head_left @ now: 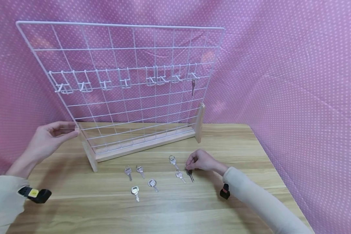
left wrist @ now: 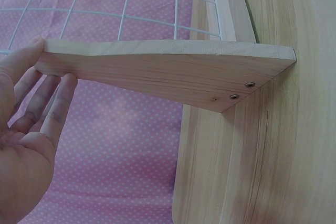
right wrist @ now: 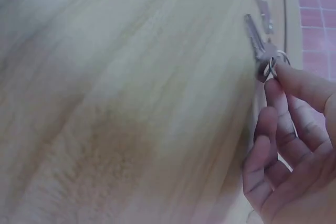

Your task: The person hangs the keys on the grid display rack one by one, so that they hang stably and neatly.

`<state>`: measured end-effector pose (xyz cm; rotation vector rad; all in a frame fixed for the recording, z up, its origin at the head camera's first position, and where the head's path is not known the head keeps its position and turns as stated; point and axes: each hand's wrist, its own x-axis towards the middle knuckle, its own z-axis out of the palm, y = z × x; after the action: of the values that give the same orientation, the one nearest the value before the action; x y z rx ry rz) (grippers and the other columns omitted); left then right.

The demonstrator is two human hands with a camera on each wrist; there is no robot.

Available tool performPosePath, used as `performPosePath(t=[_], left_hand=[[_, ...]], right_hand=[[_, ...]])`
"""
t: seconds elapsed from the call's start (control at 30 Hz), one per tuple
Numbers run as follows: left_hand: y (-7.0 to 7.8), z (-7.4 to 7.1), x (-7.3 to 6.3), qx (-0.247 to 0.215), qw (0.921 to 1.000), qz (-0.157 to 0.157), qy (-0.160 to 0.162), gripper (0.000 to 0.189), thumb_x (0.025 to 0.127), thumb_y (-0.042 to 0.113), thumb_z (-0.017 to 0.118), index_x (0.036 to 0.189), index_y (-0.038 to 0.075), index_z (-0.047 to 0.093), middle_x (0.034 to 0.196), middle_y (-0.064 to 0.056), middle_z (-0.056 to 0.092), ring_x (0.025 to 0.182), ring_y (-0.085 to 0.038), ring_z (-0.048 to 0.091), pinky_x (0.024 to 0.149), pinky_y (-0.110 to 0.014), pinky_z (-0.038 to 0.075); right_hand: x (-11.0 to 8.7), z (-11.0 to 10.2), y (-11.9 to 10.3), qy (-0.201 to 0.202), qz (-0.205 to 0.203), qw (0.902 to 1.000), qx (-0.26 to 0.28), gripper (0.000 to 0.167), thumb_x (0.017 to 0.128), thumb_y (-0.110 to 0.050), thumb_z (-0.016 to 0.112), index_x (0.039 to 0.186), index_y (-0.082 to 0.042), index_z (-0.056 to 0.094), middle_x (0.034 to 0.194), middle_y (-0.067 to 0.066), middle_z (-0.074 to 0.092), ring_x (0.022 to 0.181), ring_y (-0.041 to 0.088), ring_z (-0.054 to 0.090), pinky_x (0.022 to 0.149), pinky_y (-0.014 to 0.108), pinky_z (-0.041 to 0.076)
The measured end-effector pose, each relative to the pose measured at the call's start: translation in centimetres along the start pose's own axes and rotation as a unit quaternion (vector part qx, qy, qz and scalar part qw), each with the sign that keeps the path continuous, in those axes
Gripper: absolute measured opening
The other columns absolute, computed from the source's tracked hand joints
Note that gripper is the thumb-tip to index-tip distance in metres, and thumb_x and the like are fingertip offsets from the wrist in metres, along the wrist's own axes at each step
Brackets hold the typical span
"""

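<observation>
A white wire grid rack (head_left: 120,24) stands in a wooden base on the table. My left hand (head_left: 48,138) pinches the upper end of the rack's left wooden side panel (left wrist: 147,72), thumb on one face and fingertips on the other. Between thumb and forefinger of my right hand (head_left: 202,161) is the small ring (right wrist: 270,68) of a dark key (head_left: 190,174); its blade points away from the fingers, close over the table. Just left of it lie two silver keys with rings, the nearer key (head_left: 179,175) and the farther key (head_left: 173,161).
Several white hooks (head_left: 125,83) hang in a row across the grid. One key (head_left: 193,86) dangles from the rightmost hook. Other silver keys, among them a front key (head_left: 135,191), lie on the wooden table (head_left: 105,208). Pink dotted cloth (head_left: 295,81) surrounds the table.
</observation>
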<state>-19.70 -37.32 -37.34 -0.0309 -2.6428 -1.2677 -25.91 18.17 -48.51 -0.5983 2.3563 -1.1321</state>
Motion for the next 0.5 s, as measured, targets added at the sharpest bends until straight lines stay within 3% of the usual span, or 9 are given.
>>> performPosePath(t=[0.23, 0.5], left_hand=[[-0.1, 0.0, 0.1, 0.001, 1.0, 0.0, -0.001, 0.048, 0.098, 0.033, 0.078, 0.133, 0.003, 0.066, 0.1, 0.047, 0.061, 0.089, 0.022, 0.062, 0.075, -0.002, 0.05], [-0.2, 0.0, 0.1, -0.005, 1.0, 0.0, -0.002, 0.046, 0.098, 0.032, 0.078, 0.133, 0.004, 0.066, 0.099, 0.047, 0.062, 0.09, 0.021, 0.063, 0.075, -0.002, 0.05]], right_hand=[[-0.6, -1.4, -1.4, 0.012, -0.018, 0.9997, 0.01, 0.01, 0.091, -0.013, 0.081, 0.097, -0.005, 0.078, 0.09, 0.005, 0.079, 0.077, 0.01, 0.067, 0.076, 0.023, 0.054], [-1.2, -4.0, -5.9, 0.054, -0.024, 0.998, 0.02, 0.016, 0.091, -0.018, 0.082, 0.099, -0.005, 0.077, 0.084, 0.001, 0.075, 0.072, 0.013, 0.06, 0.064, 0.021, 0.052]])
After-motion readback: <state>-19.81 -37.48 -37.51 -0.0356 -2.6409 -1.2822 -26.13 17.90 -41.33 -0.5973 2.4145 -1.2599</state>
